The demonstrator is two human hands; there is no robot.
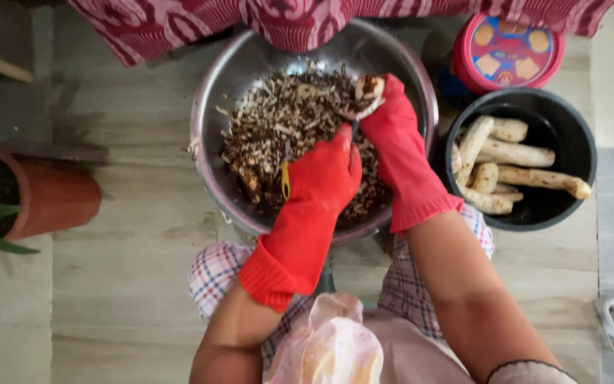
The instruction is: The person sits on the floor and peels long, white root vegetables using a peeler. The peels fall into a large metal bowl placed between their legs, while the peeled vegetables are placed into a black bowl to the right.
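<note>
The left hand (328,174), in a red glove, is closed around a yellow-handled peeler (285,178) over the steel bowl (214,92). Just beyond it, the right hand (392,121) grips a half-peeled root (368,88) at its fingertips, above the heap of peelings (278,128). The bowl's rim rings both hands closely, with more room on the left hand's side. Right of the right hand, a black bucket (570,135) of peeled roots touches the bowl; a red tub (509,50) stands beyond it. A clay pot (58,195) sits well left.

Peeler (286,178) mostly hidden in glove; plant pot (33,199) cut off left.
</note>
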